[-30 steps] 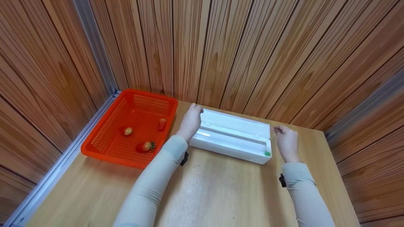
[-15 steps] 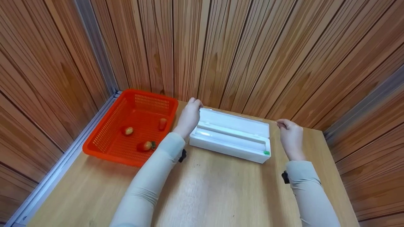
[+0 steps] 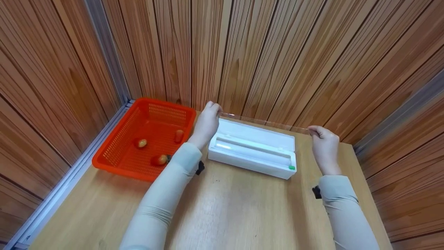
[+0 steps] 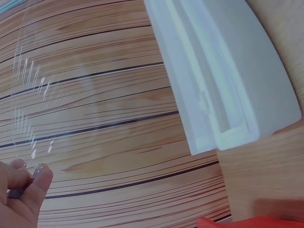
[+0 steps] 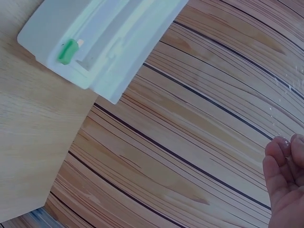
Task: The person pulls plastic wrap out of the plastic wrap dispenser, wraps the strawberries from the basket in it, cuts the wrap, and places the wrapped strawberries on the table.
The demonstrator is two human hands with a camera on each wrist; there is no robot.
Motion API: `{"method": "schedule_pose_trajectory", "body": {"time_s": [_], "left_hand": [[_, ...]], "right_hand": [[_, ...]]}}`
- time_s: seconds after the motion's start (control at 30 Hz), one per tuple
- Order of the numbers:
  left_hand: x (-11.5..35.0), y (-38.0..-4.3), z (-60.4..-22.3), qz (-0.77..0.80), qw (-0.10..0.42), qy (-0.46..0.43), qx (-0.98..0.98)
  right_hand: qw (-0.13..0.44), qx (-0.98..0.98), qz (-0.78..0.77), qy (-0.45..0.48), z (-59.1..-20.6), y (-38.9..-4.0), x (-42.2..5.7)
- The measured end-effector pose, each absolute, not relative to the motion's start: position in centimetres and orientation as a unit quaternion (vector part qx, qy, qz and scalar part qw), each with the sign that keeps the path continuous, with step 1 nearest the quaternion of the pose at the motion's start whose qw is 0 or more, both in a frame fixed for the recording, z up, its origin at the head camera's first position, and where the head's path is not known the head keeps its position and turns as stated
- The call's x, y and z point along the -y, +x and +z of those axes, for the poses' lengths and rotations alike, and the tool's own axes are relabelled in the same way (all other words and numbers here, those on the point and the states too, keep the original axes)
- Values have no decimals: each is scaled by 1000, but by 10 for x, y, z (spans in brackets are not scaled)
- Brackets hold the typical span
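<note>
Clear plastic wrap (image 3: 263, 121) stretches between my two hands, above the back edge of a white wrap dispenser box (image 3: 253, 168). My left hand (image 3: 207, 123) pinches one corner of the film between thumb and fingers. At the other corner, my right hand (image 3: 325, 147) pinches it the same way. In the left wrist view the plastic wrap (image 4: 33, 95) shows as glinting creases running up from the fingertips (image 4: 42, 173). The dispenser's lid (image 3: 256, 133) stands open at the back, and a roll lies inside. A green slide cutter (image 3: 292, 167) sits at the box's right end.
To the left of the box stands an orange basket (image 3: 121, 172) with a strawberry (image 3: 159, 159) and two other small red pieces inside. Wood-patterned walls (image 3: 277, 62) rise behind and on both sides of the wooden table (image 3: 249, 215).
Both hands have risen away from the box, the right one also shifting rightward. The wrap between them has come up with them and now shows above the lid's back edge.
</note>
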State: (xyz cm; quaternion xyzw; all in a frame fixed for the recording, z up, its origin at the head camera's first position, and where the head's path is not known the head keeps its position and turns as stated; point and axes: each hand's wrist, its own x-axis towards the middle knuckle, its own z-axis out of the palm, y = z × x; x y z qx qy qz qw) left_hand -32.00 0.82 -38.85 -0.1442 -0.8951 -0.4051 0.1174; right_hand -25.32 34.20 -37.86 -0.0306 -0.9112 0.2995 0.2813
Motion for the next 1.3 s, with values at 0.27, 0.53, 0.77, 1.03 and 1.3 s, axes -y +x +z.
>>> {"method": "schedule_pose_trajectory", "body": {"time_s": [0.27, 0.53, 0.77, 1.03, 1.3], "left_hand": [[-9, -319, -378, -400, 155, -147, 891], [-7, -316, -368, -439, 148, -152, 873], [-4, -308, -361, -427, 188, -164, 869], [3, -294, -353, -425, 205, -169, 865], [17, -274, -359, -425, 236, -235, 842]], "right_hand": [[318, 905, 283, -24, -366, -252, -342], [346, 892, 290, -12, -352, -249, -342], [372, 880, 295, 2, -343, -244, -339], [395, 873, 286, 35, -334, -230, -335], [367, 876, 304, 79, -338, -197, -335]]}}
